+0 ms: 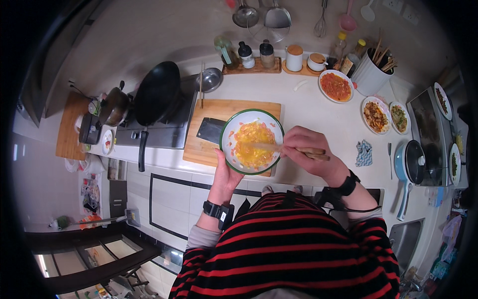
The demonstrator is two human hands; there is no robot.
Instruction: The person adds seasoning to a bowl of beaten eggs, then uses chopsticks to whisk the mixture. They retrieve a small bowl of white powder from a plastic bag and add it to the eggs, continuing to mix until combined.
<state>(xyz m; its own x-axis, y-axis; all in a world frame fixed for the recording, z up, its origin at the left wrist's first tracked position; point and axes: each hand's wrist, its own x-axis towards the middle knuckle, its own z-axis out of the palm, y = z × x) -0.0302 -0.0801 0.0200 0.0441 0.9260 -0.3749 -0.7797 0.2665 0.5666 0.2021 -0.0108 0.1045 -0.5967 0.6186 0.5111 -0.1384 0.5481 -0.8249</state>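
Observation:
My left hand [226,171] grips the lower left rim of a white bowl with a green edge [227,129]. In the bowl lies a yellow beaten-egg mixture [257,149] with chopped pink and pale bits. My right hand [308,149] holds wooden chopsticks [313,152], whose blurred ends dip into the mixture. Below the bowl, as seen from above, is a wooden cutting board [201,153]; whether the bowl touches it I cannot tell. A cleaver's dark blade [210,130] lies on the board, its other end hidden by the bowl.
Left of the board, a black wok [158,93] and a pot [114,107] stand on the gas stove [160,138]. A metal bowl [210,79] sits behind the board. To the right are a plate of red food [336,86], a cloth [364,153] and a lidded blue pan [401,160].

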